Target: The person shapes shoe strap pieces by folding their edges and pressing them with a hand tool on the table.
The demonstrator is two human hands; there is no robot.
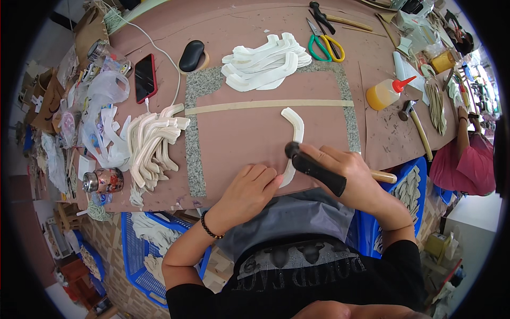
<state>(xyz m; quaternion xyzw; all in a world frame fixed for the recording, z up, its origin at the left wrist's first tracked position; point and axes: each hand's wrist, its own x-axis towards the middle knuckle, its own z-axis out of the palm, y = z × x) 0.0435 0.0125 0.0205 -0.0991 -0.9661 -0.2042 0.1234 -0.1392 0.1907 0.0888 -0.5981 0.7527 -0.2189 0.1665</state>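
Note:
A curved white strip (298,126) lies on the brown-covered tabletop in front of me, bent at its far end. My left hand (251,190) has its fingers curled together, the thumb and forefinger at the strip's near end. My right hand (348,174) grips a hammer (321,174) with a black head; the round knob of the head is over the middle of the strip. The hammer's wooden handle sticks out to the right of the fist. Beyond the strip is a pile of similar white strips (265,66). Cream-coloured strips (154,139) are heaped to the left.
Scissors (325,48) with green and yellow handles lie at the back. A glue bottle (383,93) with a red tip and another hammer (417,125) are at the right. A phone (145,78) lies at the left. Blue baskets (139,266) stand below the edge. Another person (462,165) is at far right.

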